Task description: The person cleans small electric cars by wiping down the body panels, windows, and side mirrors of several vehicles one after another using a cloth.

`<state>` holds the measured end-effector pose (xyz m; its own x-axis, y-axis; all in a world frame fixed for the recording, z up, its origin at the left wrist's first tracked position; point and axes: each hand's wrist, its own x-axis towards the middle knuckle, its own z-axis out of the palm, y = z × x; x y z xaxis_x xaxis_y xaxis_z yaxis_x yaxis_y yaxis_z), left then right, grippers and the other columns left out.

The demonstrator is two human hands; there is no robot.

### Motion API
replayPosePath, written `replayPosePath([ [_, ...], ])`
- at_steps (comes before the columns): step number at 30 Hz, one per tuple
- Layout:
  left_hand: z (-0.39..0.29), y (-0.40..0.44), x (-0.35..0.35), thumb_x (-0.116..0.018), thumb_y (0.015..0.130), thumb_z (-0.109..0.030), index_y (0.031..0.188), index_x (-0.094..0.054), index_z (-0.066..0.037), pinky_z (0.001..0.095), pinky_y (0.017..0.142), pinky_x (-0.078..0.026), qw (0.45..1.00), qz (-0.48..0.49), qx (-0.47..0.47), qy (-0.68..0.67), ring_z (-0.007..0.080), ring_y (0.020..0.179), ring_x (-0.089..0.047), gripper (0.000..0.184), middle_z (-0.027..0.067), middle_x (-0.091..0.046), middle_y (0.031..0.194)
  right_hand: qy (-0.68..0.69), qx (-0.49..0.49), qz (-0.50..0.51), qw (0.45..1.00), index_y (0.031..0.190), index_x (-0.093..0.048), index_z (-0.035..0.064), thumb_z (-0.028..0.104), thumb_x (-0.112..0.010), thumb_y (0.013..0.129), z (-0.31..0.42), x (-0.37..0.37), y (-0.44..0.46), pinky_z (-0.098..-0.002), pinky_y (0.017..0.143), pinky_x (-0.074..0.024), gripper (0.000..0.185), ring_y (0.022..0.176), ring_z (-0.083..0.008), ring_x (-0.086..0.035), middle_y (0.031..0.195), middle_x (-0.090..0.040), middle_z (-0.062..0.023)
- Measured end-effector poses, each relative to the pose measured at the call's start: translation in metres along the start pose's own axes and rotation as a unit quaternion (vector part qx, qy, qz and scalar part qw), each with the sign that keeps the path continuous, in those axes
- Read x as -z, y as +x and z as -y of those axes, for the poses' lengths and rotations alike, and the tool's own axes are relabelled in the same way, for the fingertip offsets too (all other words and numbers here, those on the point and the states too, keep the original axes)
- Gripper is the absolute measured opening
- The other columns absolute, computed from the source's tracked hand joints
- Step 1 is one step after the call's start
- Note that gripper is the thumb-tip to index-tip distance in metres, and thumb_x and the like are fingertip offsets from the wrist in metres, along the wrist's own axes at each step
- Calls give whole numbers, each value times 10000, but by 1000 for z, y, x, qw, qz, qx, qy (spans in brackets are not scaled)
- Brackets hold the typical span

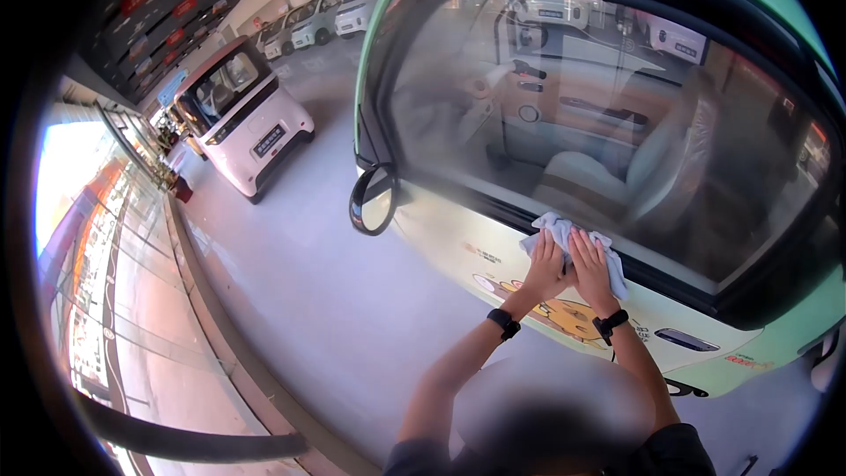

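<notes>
A light grey-lilac cloth [617, 275] lies bunched against the lower edge of the side window [458, 123] of a green and cream car. My left hand [546, 269] presses on the cloth, its fingers stretched out. Right beside it, my right hand [589, 266] lies on the same cloth with its fingers extended. Both hands are at the dark trim strip [670, 278] below the glass, above the cartoon picture on the door [441, 256]. Each wrist has a black band.
The car's side mirror [376, 199] sticks out left of the window. A pink car [256, 132] stands farther left. Several parked cars are in the back. Glass panels with a low ledge [220, 300] run along the left, and a door handle [687, 339] is at lower right.
</notes>
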<state>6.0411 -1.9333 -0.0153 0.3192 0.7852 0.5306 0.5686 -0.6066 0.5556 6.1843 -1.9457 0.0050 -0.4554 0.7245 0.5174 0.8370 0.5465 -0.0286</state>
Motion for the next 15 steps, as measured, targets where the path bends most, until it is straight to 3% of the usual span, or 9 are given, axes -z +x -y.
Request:
replayPosePath([
  [5, -61, -2, -46, -648, 698, -234, 1235, -284, 79, 564, 993, -215, 988, 78, -128, -31, 550, 1245, -126, 721, 357, -181, 1326, -86, -69, -69, 991, 1218, -445, 8, 30, -498, 737, -48, 26, -89, -441, 1047, -214, 484, 1268, -245, -335, 1354, -380, -90],
  [11, -132, 6, -95, -643, 701, -249, 1300, -257, 60, 530, 1021, -193, 956, 188, -210, -78, 491, 1286, -119, 776, 303, -136, 1390, -161, -157, -70, 972, 1199, -434, -27, -7, -499, 718, -92, 71, -186, -468, 1031, -248, 486, 1244, -289, -355, 1322, -398, -142],
  [15, -169, 20, -130, -622, 716, -248, 1336, -270, 11, 482, 1052, -168, 928, 189, -303, -107, 433, 1308, -136, 758, 236, -168, 1419, -186, -259, -90, 943, 1234, -375, -45, -11, -509, 715, -96, 87, -235, -476, 1047, -219, 537, 1257, -325, -324, 1340, -353, -182],
])
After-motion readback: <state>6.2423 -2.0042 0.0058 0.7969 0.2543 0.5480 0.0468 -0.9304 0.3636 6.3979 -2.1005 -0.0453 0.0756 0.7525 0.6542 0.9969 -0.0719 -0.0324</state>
